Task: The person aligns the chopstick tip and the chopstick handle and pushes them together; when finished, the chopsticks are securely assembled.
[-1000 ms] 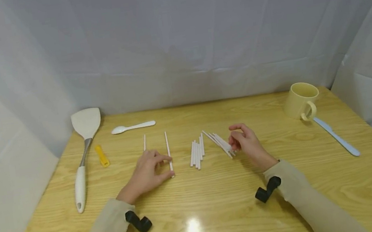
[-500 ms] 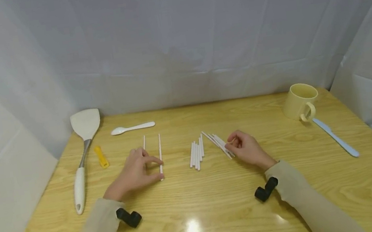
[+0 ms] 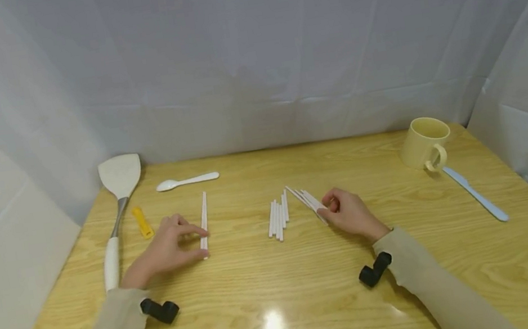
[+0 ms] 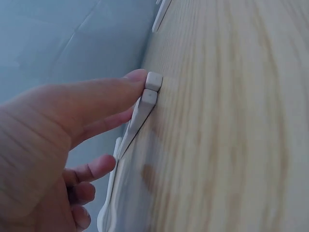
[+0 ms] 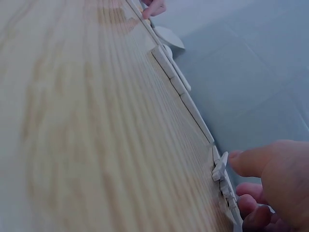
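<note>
My left hand [image 3: 170, 248] is at the left, its thumb and forefinger pinching a long white chopstick [image 3: 205, 210]. In the left wrist view a second chopstick [image 4: 142, 114] lies right against it, their squared ends side by side near the thumb. My right hand [image 3: 351, 214] is at a fanned cluster of white sticks [image 3: 309, 197], with thumb and fingers curled at their near ends. A stick's end [image 5: 220, 166] shows raised at the thumb in the right wrist view; the fingers partly hide the cluster. Between the hands, several shorter white sticks [image 3: 278, 220] lie side by side.
A white spatula [image 3: 118, 200] and a small yellow item [image 3: 142, 222] lie at the left, with a white spoon [image 3: 188, 181] behind. At the right stand a yellow mug [image 3: 425, 143] and a pale blue knife [image 3: 476, 195]. Grey cloth [image 3: 248, 59] hangs behind the table.
My left hand has moved left, bringing the chopstick beside the other one. My right hand has lowered to the near ends of the right cluster, its thumb and fingers closing there.
</note>
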A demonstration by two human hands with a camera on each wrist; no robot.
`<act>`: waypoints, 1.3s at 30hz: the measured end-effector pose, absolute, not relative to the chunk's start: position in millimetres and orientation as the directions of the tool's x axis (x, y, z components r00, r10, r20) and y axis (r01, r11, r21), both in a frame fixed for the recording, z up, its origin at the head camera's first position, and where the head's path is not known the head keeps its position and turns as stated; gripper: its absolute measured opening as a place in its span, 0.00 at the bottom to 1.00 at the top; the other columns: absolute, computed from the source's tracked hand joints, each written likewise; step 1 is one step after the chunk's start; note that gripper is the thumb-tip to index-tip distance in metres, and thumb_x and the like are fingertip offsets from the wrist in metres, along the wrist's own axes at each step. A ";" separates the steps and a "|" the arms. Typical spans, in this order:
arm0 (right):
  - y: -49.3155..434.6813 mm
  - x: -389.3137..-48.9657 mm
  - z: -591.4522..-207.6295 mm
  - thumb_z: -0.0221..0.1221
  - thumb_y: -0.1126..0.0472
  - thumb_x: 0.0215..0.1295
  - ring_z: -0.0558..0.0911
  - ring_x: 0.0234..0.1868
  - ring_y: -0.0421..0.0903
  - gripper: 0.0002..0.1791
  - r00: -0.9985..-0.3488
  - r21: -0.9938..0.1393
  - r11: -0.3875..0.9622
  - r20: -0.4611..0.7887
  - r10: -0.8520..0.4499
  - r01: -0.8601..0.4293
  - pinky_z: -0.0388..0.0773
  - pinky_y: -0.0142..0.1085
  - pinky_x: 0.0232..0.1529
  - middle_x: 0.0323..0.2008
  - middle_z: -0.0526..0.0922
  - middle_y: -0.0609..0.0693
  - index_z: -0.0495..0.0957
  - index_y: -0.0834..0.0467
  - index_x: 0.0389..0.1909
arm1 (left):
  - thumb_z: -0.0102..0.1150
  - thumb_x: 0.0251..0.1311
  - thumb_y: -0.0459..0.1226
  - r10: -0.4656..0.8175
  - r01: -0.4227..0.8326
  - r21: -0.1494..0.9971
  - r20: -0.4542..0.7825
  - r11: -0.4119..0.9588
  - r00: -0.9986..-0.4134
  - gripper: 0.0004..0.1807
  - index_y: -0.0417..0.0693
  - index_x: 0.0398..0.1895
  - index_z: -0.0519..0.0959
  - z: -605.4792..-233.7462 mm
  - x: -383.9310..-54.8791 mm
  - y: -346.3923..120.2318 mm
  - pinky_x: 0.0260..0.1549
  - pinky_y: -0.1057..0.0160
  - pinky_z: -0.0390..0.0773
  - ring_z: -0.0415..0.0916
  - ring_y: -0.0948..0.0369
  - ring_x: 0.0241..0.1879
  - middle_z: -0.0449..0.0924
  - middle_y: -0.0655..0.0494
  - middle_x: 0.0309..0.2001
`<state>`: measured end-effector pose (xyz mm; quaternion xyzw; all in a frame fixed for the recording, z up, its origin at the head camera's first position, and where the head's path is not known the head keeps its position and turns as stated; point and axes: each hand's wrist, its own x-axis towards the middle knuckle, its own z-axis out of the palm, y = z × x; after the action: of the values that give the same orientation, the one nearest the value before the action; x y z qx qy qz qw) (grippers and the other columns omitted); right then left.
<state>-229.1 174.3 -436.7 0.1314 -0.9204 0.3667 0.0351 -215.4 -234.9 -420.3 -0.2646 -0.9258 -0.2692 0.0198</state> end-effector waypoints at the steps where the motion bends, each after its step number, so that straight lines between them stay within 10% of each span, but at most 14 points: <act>1: 174.4 -228.7 -436.5 0.63 0.60 0.61 0.72 0.25 0.41 0.13 -0.963 -0.664 0.698 0.161 -0.216 -0.268 0.70 0.34 0.30 0.26 0.77 0.51 0.77 0.64 0.41 | 0.75 0.45 0.44 0.483 0.503 0.488 0.178 0.713 -0.857 0.19 0.49 0.42 0.86 -419.2 -215.0 -236.2 0.36 0.60 0.55 0.58 0.55 0.36 0.68 0.52 0.33; 39: 166.3 -227.3 -439.5 0.63 0.62 0.55 0.74 0.26 0.43 0.09 -0.969 -0.648 0.725 0.221 -0.113 -0.233 0.69 0.33 0.31 0.29 0.82 0.54 0.80 0.63 0.34 | 0.66 0.52 0.33 0.360 0.491 0.589 0.333 0.643 -0.871 0.08 0.40 0.34 0.80 -437.9 -203.6 -129.1 0.36 0.60 0.72 0.70 0.62 0.30 0.75 0.57 0.26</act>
<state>-227.3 166.3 -439.5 0.0935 -0.9250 0.3588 0.0834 -203.6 -129.1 -437.9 -0.2359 -0.9015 -0.3508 0.0931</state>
